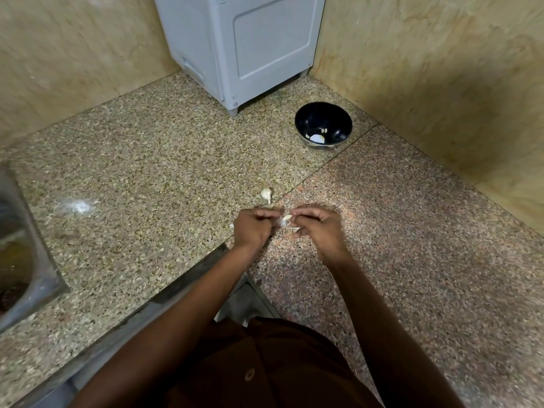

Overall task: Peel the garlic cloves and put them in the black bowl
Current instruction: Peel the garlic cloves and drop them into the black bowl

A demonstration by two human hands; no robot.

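My left hand (254, 228) and my right hand (316, 228) meet over the granite counter (147, 187), fingers curled. Between their fingertips they pinch a pale garlic clove (286, 219) with loose white skin. A small piece of garlic (266, 194) lies on the counter just beyond my left hand. Farther back to the right stands the black bowl (323, 125), with a few pale garlic pieces at its bottom. Bits of white skin lie under and beside my hands.
A grey appliance (241, 45) stands in the back corner, left of the bowl. Beige tiled walls (441, 83) close the counter at the back and right. A steel sink (17, 254) sits at the left edge. The counter's front edge runs diagonally below my arms.
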